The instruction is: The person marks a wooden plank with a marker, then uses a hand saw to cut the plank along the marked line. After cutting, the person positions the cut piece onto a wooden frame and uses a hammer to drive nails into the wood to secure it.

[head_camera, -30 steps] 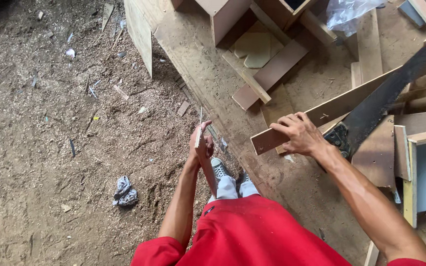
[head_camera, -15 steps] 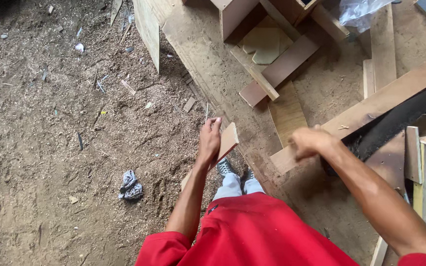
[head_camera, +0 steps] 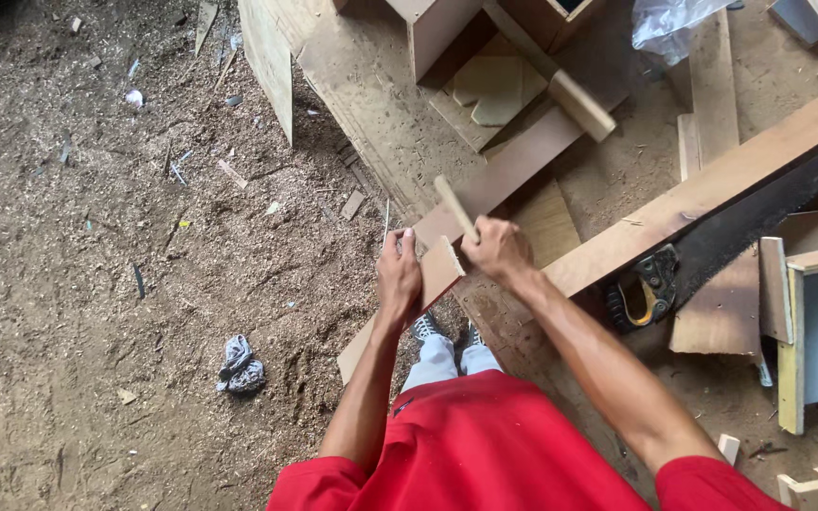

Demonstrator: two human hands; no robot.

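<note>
I see my left hand (head_camera: 398, 274) with its fingers clamped on a short wooden board (head_camera: 439, 270), held edge-up above the sawdust floor (head_camera: 97, 284). My right hand (head_camera: 496, 248) has its fingers wrapped tight round a thin wooden stick (head_camera: 453, 205), just beside the board's upper edge. A handsaw (head_camera: 712, 246) lies on a long plank (head_camera: 712, 194) nearby.

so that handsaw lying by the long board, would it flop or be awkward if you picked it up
The handsaw has a long thin dark blade, so it would probably flex and wobble some. Gripped by the handle, it likely feels tip-heavy. It lies flat against the long board, so it seems unlikely to roll.
</note>
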